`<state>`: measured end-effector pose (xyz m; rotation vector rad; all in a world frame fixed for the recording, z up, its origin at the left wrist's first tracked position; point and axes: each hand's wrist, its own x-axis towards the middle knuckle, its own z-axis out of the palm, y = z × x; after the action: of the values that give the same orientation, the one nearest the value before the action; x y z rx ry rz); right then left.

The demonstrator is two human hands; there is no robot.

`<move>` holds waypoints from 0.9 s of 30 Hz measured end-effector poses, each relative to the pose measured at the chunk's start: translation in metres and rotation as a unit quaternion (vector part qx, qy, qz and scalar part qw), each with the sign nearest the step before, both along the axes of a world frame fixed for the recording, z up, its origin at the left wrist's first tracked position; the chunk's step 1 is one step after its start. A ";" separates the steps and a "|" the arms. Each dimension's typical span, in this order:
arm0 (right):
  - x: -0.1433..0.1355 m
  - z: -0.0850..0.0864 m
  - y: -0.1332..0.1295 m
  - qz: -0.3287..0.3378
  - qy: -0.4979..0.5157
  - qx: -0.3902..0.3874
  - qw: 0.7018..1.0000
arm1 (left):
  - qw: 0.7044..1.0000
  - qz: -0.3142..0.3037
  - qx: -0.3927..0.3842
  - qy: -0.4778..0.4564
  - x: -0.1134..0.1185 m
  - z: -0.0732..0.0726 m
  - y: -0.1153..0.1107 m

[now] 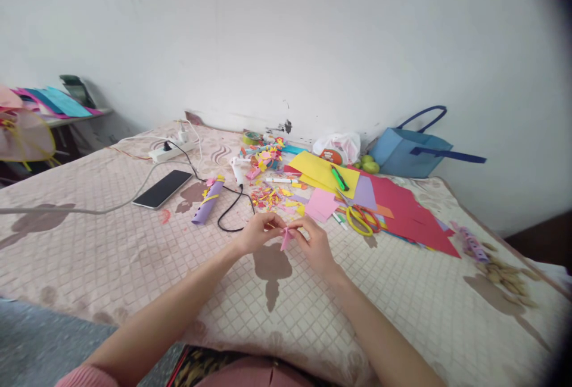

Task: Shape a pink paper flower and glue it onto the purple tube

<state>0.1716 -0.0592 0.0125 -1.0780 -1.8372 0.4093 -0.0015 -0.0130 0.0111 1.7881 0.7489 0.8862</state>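
Both hands meet above the middle of the cloth-covered table [187, 280], pinching one small pink paper bow [286, 239] from its two sides. My left hand [261, 232] is closed on its left part, and my right hand [314, 245] is closed on its right part. A short pink tail hangs below the fingertips. Behind the hands lie colourful paper scraps [270, 197] and pink paper squares [320, 205]. Scissors with yellow and orange handles [360, 220] rest to the right of my right hand. Left of my hands lies a purple paper tube [208, 201] with a yellow strip round it.
A white glue gun [237, 171] with a black cord lies behind my left hand. A phone [163, 189] and a power strip [172, 151] are at the left. A green cutter [339, 178] lies on yellow paper; red sheets [402, 205], a blue bag [406, 152] and peanuts [509, 277] are right.
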 end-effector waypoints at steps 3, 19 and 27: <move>0.000 0.001 -0.001 -0.001 0.024 -0.023 0.999 | 1.000 0.005 -0.010 -0.002 0.000 0.001 -0.001; -0.002 0.002 0.000 0.010 0.086 -0.070 0.994 | 0.999 0.029 0.039 0.013 0.001 0.005 -0.007; -0.004 0.000 0.000 -0.002 0.091 -0.070 0.993 | 1.000 0.020 0.017 0.016 0.003 0.006 -0.008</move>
<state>0.1680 -0.0593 0.0126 -1.1000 -1.6642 0.6227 0.0014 -0.0208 0.0167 1.8259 0.7970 0.9026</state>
